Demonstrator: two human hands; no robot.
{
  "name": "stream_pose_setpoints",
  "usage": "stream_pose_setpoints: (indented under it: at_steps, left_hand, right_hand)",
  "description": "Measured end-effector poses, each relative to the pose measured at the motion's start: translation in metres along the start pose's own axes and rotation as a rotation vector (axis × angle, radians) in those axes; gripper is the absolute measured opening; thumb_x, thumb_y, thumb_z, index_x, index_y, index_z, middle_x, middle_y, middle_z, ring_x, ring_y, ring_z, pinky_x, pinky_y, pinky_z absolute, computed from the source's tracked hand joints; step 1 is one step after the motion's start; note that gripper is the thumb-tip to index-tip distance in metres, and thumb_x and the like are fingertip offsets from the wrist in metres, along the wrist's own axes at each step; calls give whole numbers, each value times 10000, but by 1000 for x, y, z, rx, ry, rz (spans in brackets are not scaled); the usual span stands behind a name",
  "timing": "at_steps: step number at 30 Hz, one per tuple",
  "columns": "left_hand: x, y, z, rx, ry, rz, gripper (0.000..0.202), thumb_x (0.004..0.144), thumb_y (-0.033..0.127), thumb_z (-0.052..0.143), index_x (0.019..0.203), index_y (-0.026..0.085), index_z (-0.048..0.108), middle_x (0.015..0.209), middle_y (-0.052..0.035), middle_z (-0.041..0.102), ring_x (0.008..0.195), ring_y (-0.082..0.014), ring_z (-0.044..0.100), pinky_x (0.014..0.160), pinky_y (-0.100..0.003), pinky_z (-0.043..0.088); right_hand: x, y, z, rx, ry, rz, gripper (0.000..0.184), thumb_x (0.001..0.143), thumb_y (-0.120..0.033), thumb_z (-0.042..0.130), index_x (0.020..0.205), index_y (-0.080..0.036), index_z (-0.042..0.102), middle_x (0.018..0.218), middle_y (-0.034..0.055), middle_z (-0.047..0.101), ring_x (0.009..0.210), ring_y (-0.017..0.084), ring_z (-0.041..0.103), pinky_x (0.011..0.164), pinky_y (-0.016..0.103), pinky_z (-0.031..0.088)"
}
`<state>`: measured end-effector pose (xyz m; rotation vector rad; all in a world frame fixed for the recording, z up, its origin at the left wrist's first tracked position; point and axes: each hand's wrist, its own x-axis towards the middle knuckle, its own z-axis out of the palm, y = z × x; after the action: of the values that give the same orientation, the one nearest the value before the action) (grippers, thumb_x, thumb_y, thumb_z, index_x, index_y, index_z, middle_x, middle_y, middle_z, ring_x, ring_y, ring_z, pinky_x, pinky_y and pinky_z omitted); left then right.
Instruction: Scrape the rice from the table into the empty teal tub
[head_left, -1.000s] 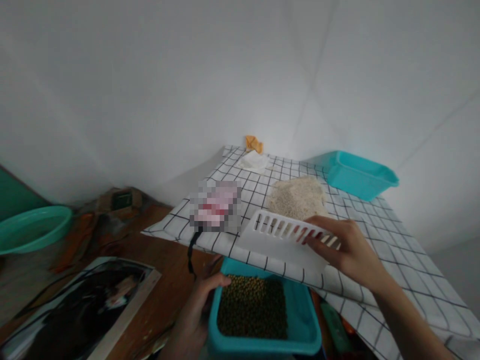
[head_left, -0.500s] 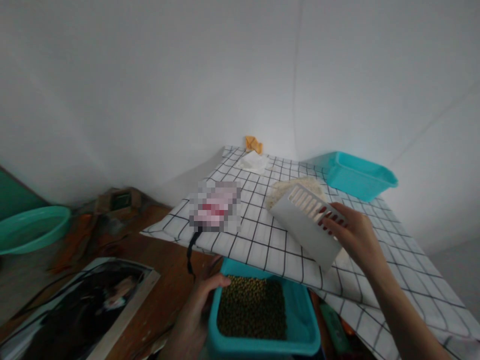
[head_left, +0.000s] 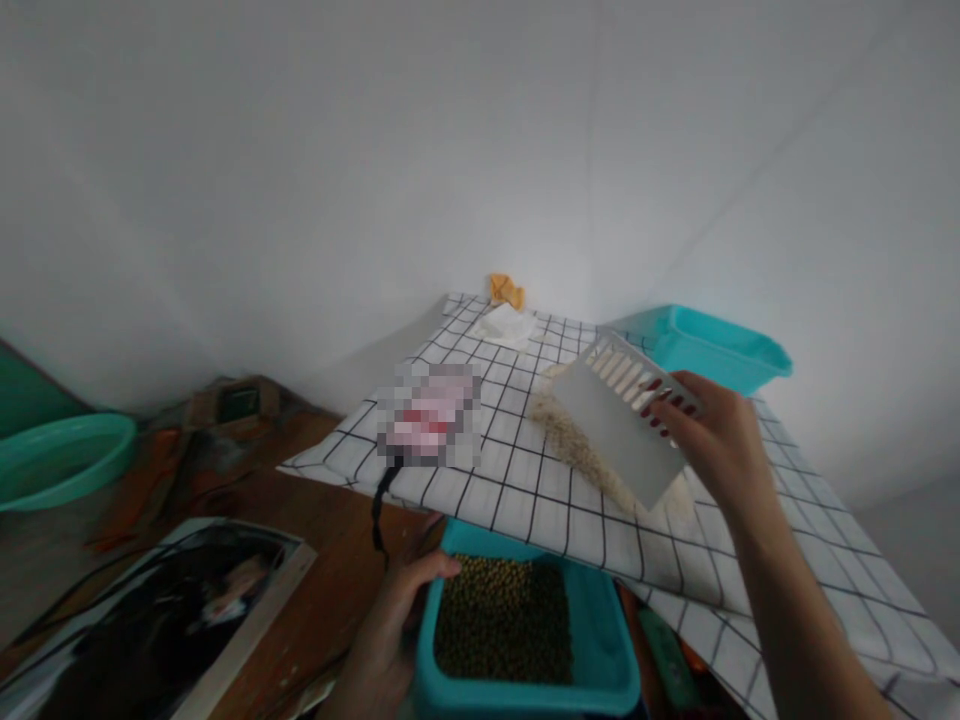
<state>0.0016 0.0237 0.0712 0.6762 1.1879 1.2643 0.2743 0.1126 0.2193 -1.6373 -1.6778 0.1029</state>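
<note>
My right hand is closed on the slotted end of a flat white plastic panel, its fingers passing through the slots. The panel is tilted above a heap of pale grains that look like rice, on the checked cloth. Whether its lower edge touches the cloth I cannot tell. Below the table edge, my left hand grips the left rim of a teal plastic tub, thumb on top. Inside lie yellowish beans and dark green beans.
A checked cloth covers the table. A turquoise tub stands at the back right. A blurred pink item with a black strap lies left. A white bag and orange cloth lie behind. A framed picture is lower left.
My right hand has raised the panel and moved it slightly away from me, exposing more of the grain in front. My left hand and the tub of beans stay in place.
</note>
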Motion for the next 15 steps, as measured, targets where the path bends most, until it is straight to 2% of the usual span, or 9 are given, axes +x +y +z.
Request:
stream_pose_setpoints:
  at_steps: [2,3,4,6,8,9,12,14,15]
  left_hand:
    - [-4,9,3,-52,50,-193,160,534,385,738,586,255,661,650,-29,697,654,-270,661,689,-436,550]
    - [-6,12,4,-60,67,-238,161,564,398,722,566,252,656,643,-31,698,645,-266,660,689,-435,550]
    - [-7,13,2,-33,83,-232,154,581,392,716,559,250,663,658,-35,708,654,-264,663,704,-432,550]
    - [-6,10,-4,45,108,-117,89,551,319,743,598,254,707,747,-34,741,727,-264,674,762,-412,544]
    - [-4,3,-12,91,111,-34,135,507,248,763,639,264,737,795,-21,755,783,-265,678,805,-395,536]
    - [-3,0,-15,66,90,-37,179,483,224,775,653,271,741,804,-13,757,800,-268,681,814,-391,535]
    - [0,-1,-13,-77,-38,-199,191,499,248,787,679,266,727,751,-22,757,780,-297,701,775,-427,553]
    - [1,6,-5,-132,-67,-334,93,617,327,718,658,245,701,639,-43,735,713,-312,712,729,-467,558]
    - [0,11,0,-149,-56,-379,114,677,346,660,637,242,678,591,-44,718,693,-311,715,728,-480,556]
  right_hand:
    - [6,-7,8,-69,3,-28,195,730,-243,522,832,-164,667,608,28,626,541,172,561,509,264,362]
    - [9,-10,12,-106,0,-43,189,734,-234,517,826,-164,668,599,25,615,539,169,549,514,264,346]
    - [11,-12,16,-140,-4,-56,186,739,-222,511,820,-164,667,594,25,606,541,166,540,519,264,332]
    - [13,-14,23,-188,-21,-76,182,741,-197,501,812,-162,664,593,26,597,549,165,530,530,266,314]
    - [14,-16,26,-200,-51,-90,186,737,-181,499,817,-159,666,607,32,606,568,170,536,544,269,315]
    - [13,-16,26,-191,-73,-96,190,733,-178,502,822,-158,669,618,35,614,576,173,542,548,270,318]
    - [11,-16,22,-117,-130,-100,222,723,-177,511,861,-161,684,641,33,635,579,171,551,546,265,324]
    - [10,-16,19,-69,-128,-85,235,729,-183,512,883,-165,689,636,26,637,567,165,550,540,261,326]
    - [10,-16,18,-64,-111,-79,234,735,-187,512,886,-165,689,633,24,636,565,163,549,541,259,326]
